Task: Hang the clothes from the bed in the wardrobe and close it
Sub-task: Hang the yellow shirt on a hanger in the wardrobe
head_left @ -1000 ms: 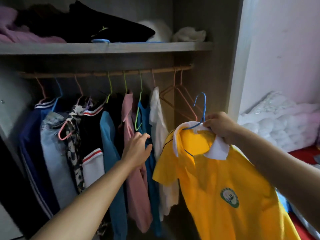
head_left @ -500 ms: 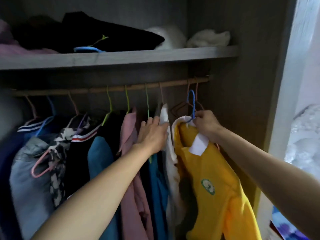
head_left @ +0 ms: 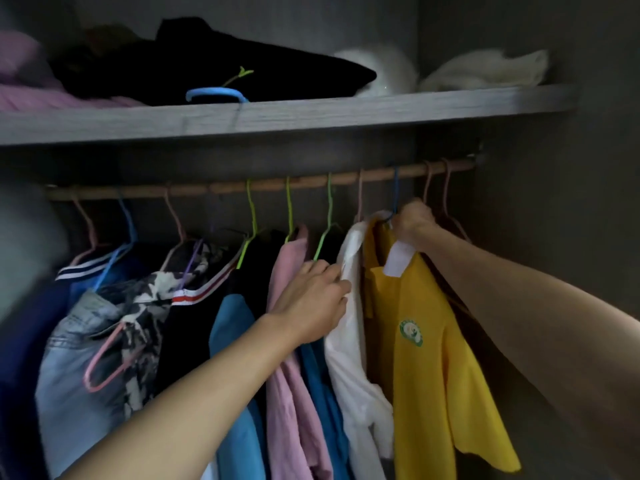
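A yellow shirt [head_left: 429, 358] with a white collar and a round green badge hangs on a blue hanger [head_left: 395, 194], whose hook is over the wooden rail [head_left: 221, 187] near its right end. My right hand [head_left: 414, 221] grips the hanger and collar just below the hook. My left hand [head_left: 313, 301] presses against a white garment [head_left: 349, 341] beside the yellow shirt, fingers curled on its edge, holding it to the left.
Several garments hang along the rail: a pink one [head_left: 289, 341], blue ones, a black top, a denim piece [head_left: 74, 358]. Two bare pink hangers [head_left: 446, 195] sit right of the yellow shirt. The shelf [head_left: 311, 112] above holds folded clothes. The wardrobe's side wall [head_left: 554, 237] is close at right.
The yellow shirt went from in front of the wardrobe up onto the rail; its hook now sits over the rod. My left hand moved right onto the white garment.
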### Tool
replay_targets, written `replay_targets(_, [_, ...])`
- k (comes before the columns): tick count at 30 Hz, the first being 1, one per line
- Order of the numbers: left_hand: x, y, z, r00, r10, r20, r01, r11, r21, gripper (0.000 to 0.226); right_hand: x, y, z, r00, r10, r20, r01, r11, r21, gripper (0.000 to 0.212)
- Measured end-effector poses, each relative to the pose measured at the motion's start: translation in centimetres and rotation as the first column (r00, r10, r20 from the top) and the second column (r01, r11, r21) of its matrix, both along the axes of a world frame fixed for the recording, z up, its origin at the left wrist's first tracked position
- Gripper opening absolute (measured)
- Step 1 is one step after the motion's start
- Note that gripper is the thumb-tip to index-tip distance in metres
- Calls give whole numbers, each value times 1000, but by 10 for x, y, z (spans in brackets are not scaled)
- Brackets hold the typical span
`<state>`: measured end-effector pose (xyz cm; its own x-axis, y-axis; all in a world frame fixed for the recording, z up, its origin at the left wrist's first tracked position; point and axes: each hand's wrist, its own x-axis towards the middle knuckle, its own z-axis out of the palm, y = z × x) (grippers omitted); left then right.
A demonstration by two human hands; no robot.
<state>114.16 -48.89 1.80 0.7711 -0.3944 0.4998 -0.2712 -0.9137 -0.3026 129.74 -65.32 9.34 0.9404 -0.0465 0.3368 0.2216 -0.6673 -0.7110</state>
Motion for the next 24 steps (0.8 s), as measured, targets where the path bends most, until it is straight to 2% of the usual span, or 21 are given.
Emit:
replay_targets(3, [-3, 11, -3, 999, -43, -8, 43, 999, -2, 28, -1, 2, -15, 1000, 9, 7, -10, 1000, 19, 25])
replay_targets(6, [-5, 15, 0, 996, -88, 21, 89, 995, -44, 29, -17, -7, -26, 999, 9, 37, -10, 1000, 26, 40])
replay_targets(8, [-5, 11, 3, 992, -121, 44, 124, 989, -77, 29, -39, -17, -35, 991, -30, 129, 35, 999, -35, 45])
replay_targets(10, [-2, 2, 4, 982, -180, 53, 185, 978, -92, 30, -67, -33, -48, 976, -91, 200, 119, 984, -133, 39])
replay_targets(13, [1, -24, -4, 965, -259, 33, 261, 960, -105, 28, -116, -63, -63, 967, -149, 208, 211, 924, -318, 23])
replay_targets(16, [-4, -58, -19, 952, -306, 20, 307, 949, -69, 26, -170, -98, -67, 951, -230, 205, 299, 848, -437, 18])
replay_targets(21, [-35, -122, -37, 910, -413, -17, 410, 907, -99, 21, -242, -169, -79, 902, -328, 281, 427, 771, -472, 19])
replay_targets(24, [-62, -170, -47, 881, -468, -70, 459, 881, -113, 23, -290, -228, -91, 849, -469, 242, 525, 701, -483, 23])
